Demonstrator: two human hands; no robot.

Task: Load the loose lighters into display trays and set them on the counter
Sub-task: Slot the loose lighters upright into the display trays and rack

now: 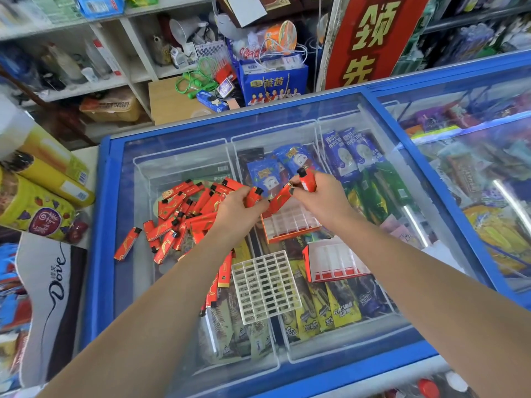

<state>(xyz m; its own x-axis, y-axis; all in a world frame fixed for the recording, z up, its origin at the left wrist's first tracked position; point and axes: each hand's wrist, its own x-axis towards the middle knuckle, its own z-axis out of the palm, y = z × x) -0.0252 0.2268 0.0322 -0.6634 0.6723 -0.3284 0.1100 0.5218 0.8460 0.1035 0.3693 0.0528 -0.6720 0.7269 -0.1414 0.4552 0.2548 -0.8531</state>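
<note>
A pile of loose red lighters lies on the glass lid of a blue freezer. My left hand grips one red lighter above the pile's right edge. My right hand holds two red lighters, one upright and one slanting down toward an orange display tray with an empty white grid. A second orange tray lies on its side further right. A loose white grid insert rests flat on the glass nearer me.
Ice cream packets fill the freezer baskets under the glass. A second freezer adjoins on the right. Yellow boxes and a Dove carton stand at the left. Cluttered shelves and a blue bag sit behind.
</note>
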